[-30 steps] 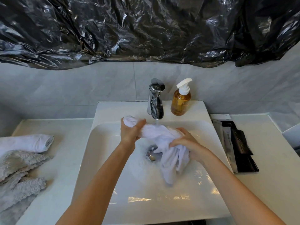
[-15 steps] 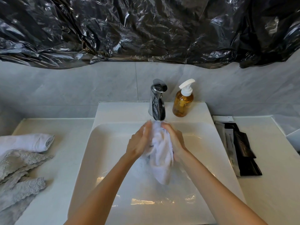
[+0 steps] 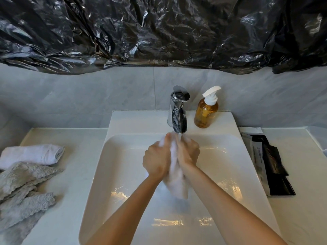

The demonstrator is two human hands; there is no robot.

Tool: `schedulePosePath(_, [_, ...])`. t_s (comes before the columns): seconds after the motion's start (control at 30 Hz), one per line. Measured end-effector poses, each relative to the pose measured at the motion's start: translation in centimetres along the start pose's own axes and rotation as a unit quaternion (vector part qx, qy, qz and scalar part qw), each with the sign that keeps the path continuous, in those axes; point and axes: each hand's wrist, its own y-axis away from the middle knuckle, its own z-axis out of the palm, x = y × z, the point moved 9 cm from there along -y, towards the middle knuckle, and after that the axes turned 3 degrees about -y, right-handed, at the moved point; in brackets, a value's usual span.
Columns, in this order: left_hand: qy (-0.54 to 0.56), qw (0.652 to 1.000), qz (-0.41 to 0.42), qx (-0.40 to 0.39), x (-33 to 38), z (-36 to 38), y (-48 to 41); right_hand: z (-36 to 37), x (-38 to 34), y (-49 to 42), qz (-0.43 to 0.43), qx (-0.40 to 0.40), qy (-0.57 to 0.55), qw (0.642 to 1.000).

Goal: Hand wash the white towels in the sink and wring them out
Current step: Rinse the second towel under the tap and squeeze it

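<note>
- A white towel (image 3: 176, 181), wet and bunched into a long wad, hangs over the middle of the sink (image 3: 122, 174), just under the spout of the chrome tap (image 3: 177, 112); its lower end droops free above the basin floor.
- The left hand (image 3: 156, 160) has its fingers curled round the upper part of the towel, gripping it from the left side with the knuckles facing up.
- The right hand (image 3: 188, 152) grips the same wad from the right, fingers wrapped round the cloth; the two hands press together with the towel squeezed between them, and a little white cloth shows above the fingers by the spout.
- Both forearms reach in from the bottom edge, crossing the wet, shiny basin.
- An amber soap bottle (image 3: 206, 112) with a white pump stands on the sink's back ledge, just beside the tap on its right.
- On the pale countertop (image 3: 70, 200) to the left lies another folded white towel (image 3: 33, 153), touching a crumpled grey cloth (image 3: 24, 191) nearer the camera.
- On the counter to the right, a stack of black and white flat packets (image 3: 270, 165) lies just beside the sink's edge.
- Grey tiled wall (image 3: 88, 96) runs behind the sink, and crinkled black plastic sheeting (image 3: 159, 29) covers its upper part.
</note>
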Motion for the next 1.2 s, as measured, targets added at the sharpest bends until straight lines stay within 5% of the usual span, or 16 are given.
schedulePosePath(0.13, [-0.070,0.995,0.071,-0.015,0.6,0.3,0.0,1.2,3.1,-0.7,0.174,-0.088,-0.109,0.975])
schedulePosePath(0.27, [-0.061,0.976,0.181,-0.100,0.4,0.8,0.3,1.7,0.5,-0.7,0.145,-0.246,-0.141,0.948])
schedulePosePath(0.37, [0.078,0.959,0.186,-0.199,0.2,1.8,1.4,-0.4,0.2,-1.2,0.154,-0.205,-0.193,0.947])
schedulePosePath(0.5, [0.187,0.960,0.105,-0.180,-0.5,2.2,1.2,0.9,1.9,0.5,0.160,-0.232,-0.185,0.941])
schedulePosePath(0.57, [0.186,0.967,0.105,-0.137,-0.6,2.1,1.2,0.6,1.9,0.6,0.078,-0.179,-0.111,0.974])
schedulePosePath(0.67, [0.164,0.978,0.097,-0.083,-0.1,1.6,1.6,0.9,1.0,2.7,-0.009,-0.176,-0.107,0.979])
schedulePosePath(0.83, [0.141,0.981,0.101,-0.092,0.8,1.9,2.4,-0.8,2.9,2.3,0.060,-0.027,-0.205,0.977])
schedulePosePath(1.07, [0.145,0.980,0.108,-0.080,0.1,1.5,2.4,-1.3,0.6,-0.5,0.023,0.041,-0.026,0.999])
schedulePosePath(1.2, [0.133,0.977,0.142,-0.082,0.5,0.4,2.4,-1.2,0.2,-0.6,0.035,0.047,-0.021,0.998])
